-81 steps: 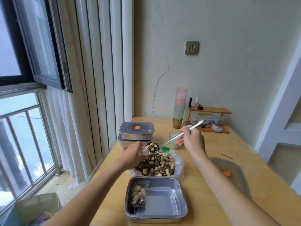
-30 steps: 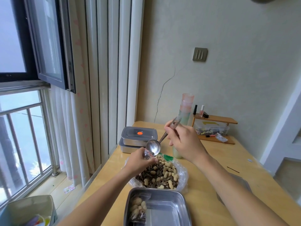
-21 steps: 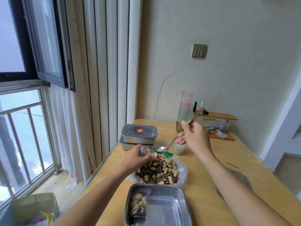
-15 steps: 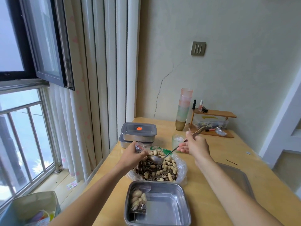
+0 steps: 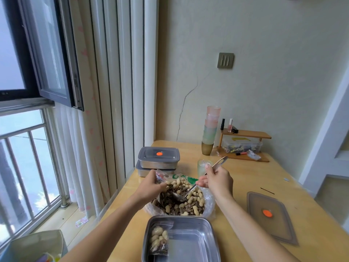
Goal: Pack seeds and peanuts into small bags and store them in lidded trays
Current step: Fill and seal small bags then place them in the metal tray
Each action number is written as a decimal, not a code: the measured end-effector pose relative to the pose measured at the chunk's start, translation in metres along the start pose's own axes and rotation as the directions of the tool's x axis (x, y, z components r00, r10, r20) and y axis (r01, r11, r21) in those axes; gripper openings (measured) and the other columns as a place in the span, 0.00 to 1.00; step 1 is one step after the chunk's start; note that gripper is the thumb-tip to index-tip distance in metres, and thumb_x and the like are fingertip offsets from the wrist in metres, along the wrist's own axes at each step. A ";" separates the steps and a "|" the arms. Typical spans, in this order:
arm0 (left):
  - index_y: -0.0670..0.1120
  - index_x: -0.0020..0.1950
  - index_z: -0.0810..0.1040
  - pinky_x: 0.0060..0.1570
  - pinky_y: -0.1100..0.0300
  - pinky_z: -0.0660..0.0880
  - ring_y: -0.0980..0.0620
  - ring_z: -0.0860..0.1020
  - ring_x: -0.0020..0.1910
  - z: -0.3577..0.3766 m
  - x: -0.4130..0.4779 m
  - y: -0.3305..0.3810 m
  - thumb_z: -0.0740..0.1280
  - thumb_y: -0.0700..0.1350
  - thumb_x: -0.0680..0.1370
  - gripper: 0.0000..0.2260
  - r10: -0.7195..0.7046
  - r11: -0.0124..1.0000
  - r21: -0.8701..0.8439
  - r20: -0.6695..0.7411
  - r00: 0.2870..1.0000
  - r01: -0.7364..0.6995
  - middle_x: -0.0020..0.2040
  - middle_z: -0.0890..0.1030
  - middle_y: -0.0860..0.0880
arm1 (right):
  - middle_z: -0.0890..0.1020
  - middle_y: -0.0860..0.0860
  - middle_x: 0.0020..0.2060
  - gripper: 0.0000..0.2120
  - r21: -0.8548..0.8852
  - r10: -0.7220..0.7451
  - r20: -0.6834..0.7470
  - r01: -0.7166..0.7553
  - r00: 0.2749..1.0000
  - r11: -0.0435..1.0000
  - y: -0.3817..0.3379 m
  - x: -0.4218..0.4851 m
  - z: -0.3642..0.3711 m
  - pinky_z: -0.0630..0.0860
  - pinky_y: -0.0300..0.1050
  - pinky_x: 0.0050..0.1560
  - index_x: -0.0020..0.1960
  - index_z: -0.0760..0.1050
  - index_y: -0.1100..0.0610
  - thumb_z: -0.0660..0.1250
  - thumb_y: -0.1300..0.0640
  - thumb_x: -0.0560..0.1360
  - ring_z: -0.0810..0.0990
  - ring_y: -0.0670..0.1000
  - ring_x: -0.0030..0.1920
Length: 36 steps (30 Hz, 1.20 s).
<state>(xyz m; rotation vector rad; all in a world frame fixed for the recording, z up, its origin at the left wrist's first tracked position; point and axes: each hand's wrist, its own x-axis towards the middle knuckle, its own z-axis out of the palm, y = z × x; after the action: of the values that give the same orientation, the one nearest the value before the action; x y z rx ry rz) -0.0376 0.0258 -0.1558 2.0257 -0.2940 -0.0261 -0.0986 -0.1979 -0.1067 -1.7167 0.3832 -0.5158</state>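
- The spoon [image 5: 220, 162] had been lowered from the mouth of the small bag [image 5: 160, 177], where it was raised a second before. Its bowl was now dug into the pile of peanuts and seeds [image 5: 186, 202].
- The spoon handle was pinched between the thumb and curled fingers of the right hand [image 5: 217, 181], with its end pointing up and away to the right.
- The small bag was gripped at its upper part by the left hand [image 5: 151, 187] and held just above the far left edge of the pile. Dark seeds were seen inside it.
- The pile was contained in a large clear plastic bag [image 5: 208, 205] spread open on the wooden table [image 5: 245, 178].
- An open metal tray [image 5: 205, 224] was placed just in front of the pile, and one filled small packet [image 5: 159, 241] was laid in its left side.
- A loose lid [image 5: 272, 225] with an orange dot was laid flat to the right of the tray.
- Two lidded trays [image 5: 157, 159] were stacked behind the pile.
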 end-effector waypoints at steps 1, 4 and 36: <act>0.47 0.58 0.73 0.50 0.57 0.79 0.50 0.79 0.50 0.001 0.000 0.000 0.70 0.41 0.78 0.12 0.001 1.000 0.005 -0.004 1.000 -0.001 0.52 0.80 0.47 | 0.86 0.54 0.31 0.13 -0.025 -0.041 0.004 0.041 0.999 0.999 -0.001 -0.002 0.001 0.81 0.41 0.31 0.48 0.78 0.61 0.65 0.53 0.84 0.86 0.54 0.29; 0.45 0.54 0.74 0.44 0.59 0.76 0.52 0.77 0.43 0.002 0.000 -0.002 0.72 0.42 0.76 0.10 0.003 1.000 0.018 -0.015 1.000 -0.003 0.47 0.80 0.46 | 0.85 0.53 0.29 0.12 -0.093 -0.177 0.025 0.179 0.984 0.979 -0.003 -0.009 0.005 0.83 0.44 0.33 0.47 0.78 0.61 0.65 0.54 0.84 0.85 0.52 0.27; 0.47 0.61 0.76 0.56 0.48 0.79 0.46 0.81 0.53 0.028 0.010 0.015 0.77 0.49 0.73 0.20 0.085 0.941 0.324 0.047 0.995 -0.096 0.52 0.83 0.47 | 0.83 0.55 0.33 0.16 -0.277 -0.442 0.019 0.430 0.897 0.859 -0.048 0.011 -0.022 0.70 0.28 0.28 0.47 0.77 0.62 0.58 0.56 0.86 0.78 0.44 0.24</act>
<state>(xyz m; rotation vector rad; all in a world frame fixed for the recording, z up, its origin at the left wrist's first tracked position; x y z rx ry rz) -0.0351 -0.0071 -0.1547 2.3394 -0.4353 0.0504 -0.1021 -0.2125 -0.0543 -2.0791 0.0913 -0.8651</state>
